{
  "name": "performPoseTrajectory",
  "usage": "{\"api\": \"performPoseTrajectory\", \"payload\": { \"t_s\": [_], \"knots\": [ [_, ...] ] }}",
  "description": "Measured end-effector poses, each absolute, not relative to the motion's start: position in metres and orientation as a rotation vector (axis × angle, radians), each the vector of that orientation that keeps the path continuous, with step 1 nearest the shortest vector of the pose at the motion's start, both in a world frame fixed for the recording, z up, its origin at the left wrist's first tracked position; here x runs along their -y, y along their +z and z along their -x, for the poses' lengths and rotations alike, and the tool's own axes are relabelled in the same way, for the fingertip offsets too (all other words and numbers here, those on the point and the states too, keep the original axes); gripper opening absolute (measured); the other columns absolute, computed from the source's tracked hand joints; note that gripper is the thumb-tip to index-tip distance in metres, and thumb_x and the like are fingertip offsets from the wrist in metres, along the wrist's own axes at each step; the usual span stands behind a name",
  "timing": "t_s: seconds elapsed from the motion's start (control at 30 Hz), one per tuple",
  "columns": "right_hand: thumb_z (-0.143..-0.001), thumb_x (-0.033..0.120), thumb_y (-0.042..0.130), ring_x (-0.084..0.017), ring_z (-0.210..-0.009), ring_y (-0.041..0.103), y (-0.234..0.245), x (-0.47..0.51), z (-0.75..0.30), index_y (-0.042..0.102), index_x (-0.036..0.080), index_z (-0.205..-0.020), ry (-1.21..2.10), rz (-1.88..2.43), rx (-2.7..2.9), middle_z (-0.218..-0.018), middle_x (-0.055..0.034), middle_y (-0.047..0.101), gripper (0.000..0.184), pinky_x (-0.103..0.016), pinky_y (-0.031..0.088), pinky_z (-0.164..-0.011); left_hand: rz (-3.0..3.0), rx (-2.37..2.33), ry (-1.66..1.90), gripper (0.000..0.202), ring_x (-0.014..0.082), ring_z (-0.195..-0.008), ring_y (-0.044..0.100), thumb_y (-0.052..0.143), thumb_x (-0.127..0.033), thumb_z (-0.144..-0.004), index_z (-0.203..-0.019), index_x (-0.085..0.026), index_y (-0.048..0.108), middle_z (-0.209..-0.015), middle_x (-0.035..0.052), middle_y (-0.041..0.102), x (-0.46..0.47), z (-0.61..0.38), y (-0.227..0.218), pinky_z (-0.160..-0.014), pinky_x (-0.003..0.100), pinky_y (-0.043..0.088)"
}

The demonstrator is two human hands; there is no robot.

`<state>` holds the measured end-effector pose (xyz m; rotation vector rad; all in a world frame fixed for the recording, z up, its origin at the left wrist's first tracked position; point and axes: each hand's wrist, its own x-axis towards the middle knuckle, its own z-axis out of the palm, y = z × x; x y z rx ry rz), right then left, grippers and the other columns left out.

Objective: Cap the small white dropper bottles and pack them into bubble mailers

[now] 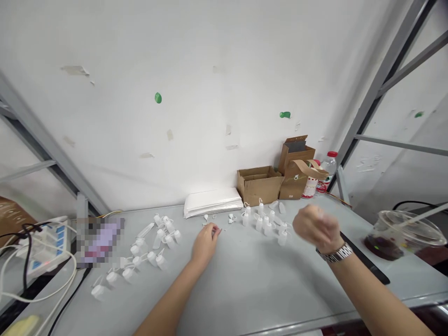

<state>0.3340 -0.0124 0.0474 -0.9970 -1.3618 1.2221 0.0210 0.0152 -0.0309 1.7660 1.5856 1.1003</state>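
My left hand [206,240] is low over the middle of the grey table, its thumb and fingertips pinched together. What they hold, if anything, is too small to make out. Just beyond it lie small white caps [231,218] and other tiny pieces. My right hand [317,228], with a watch [335,253] on the wrist, is raised at the right and blurred by motion. Its fingers look curled into a fist, hiding any contents. Nearest to it stands a group of small translucent squeeze bottles [267,226] with thin spouts. More such bottles [128,274] stand and lie at the left.
At the back are a stack of white sheets [213,201], a cardboard box [261,186], a paper bag [294,179] and plastic bottles [329,165]. A clear cup [388,238] of dark liquid is at the right. A power strip [49,247] and cables occupy the left.
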Motion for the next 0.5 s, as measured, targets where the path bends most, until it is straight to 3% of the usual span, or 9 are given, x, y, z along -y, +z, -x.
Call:
{"api": "performPoseTrajectory", "payload": {
  "t_s": [0.13,0.2,0.27,0.33,0.5],
  "knots": [
    [-0.052,0.062,0.065,-0.008,-0.031,0.036,0.046,0.020,-0.294,0.042,0.024,-0.043,1.695,1.063,2.123,-0.031,0.0055,0.038,0.045,-0.023,0.030,-0.035,-1.216,-1.292,1.252,0.021,0.0109,-0.048,0.048,0.063,-0.028,-0.064,-0.083,-0.021,0.066,-0.064,-0.0014,0.059,-0.019,-0.020,-0.028,-0.054,0.024,0.036],
    [-0.054,0.059,0.067,-0.008,-0.034,0.038,0.046,0.021,-0.260,0.046,0.022,-0.044,1.745,0.990,2.407,-0.035,0.0048,0.043,0.043,-0.023,0.032,-0.039,-1.051,-1.190,1.285,0.021,0.0104,-0.050,0.051,0.066,-0.029,-0.062,-0.079,-0.017,0.068,-0.065,0.0010,0.062,-0.022,-0.018,-0.027,-0.052,0.023,0.037],
    [-0.069,0.058,0.054,-0.007,-0.037,0.035,0.044,0.020,-0.224,0.046,0.020,-0.047,1.384,1.121,2.394,-0.039,0.0052,0.043,0.045,-0.022,0.032,-0.043,-0.962,-1.153,1.314,0.022,0.0107,-0.054,0.054,0.066,-0.030,-0.061,-0.077,-0.015,0.068,-0.071,0.0038,0.065,-0.025,-0.015,-0.027,-0.053,0.023,0.039],
    [-0.075,0.053,0.050,-0.010,-0.049,0.040,0.037,0.014,-0.195,0.050,0.019,-0.058,0.981,1.213,2.234,-0.053,0.0033,0.048,0.038,-0.023,0.034,-0.050,-0.856,-1.117,1.351,0.021,0.0108,-0.060,0.057,0.067,-0.028,-0.061,-0.077,-0.014,0.067,-0.076,0.0055,0.066,-0.028,-0.012,-0.028,-0.059,0.023,0.043],
    [-0.079,0.049,0.047,-0.013,-0.064,0.046,0.008,-0.011,-0.176,0.057,0.018,-0.083,1.131,1.208,2.010,-0.071,0.0002,0.052,0.032,-0.026,0.038,-0.060,-0.664,-1.071,1.425,0.011,0.0128,-0.068,0.062,0.070,-0.018,-0.059,-0.065,-0.013,0.063,-0.071,0.0062,0.067,-0.030,-0.008,-0.030,-0.079,0.029,0.046]
  ]
}}
